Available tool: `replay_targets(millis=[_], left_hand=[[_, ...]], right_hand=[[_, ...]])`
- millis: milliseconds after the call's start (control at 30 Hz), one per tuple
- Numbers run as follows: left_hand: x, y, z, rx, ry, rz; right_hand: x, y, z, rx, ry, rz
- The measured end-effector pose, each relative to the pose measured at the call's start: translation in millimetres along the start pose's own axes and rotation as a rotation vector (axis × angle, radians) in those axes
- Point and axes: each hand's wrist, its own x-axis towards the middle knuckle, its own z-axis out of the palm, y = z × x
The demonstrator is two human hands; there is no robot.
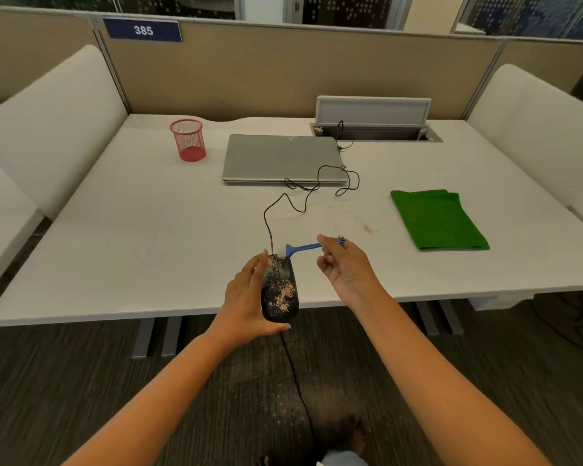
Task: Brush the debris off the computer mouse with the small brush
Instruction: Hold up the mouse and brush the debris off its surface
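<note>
My left hand [246, 297] holds a black wired computer mouse [280, 292] over the front edge of the white desk [132, 250]. Tan debris speckles the mouse's top. My right hand [345, 267] pinches the handle of a small blue brush [302, 247], whose flat head points left and touches the front end of the mouse. The mouse's black cable [300, 200] runs back across the desk towards the laptop.
A closed grey laptop [283, 158] lies at the desk's back middle, a red mesh cup [188, 140] to its left. A folded green cloth [438, 218] lies to the right. Tan crumbs [366, 228] dot the desk near my right hand. An open cable hatch [374, 124] sits behind.
</note>
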Motion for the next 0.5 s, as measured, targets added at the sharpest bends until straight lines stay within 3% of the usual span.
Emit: replay_targets(millis=[500], left_hand=[[8.6,6.5,-0.3,0.023,0.113,-0.075]], right_hand=[[10.1,-16.3,14.1,-0.072,-0.084,0.059]])
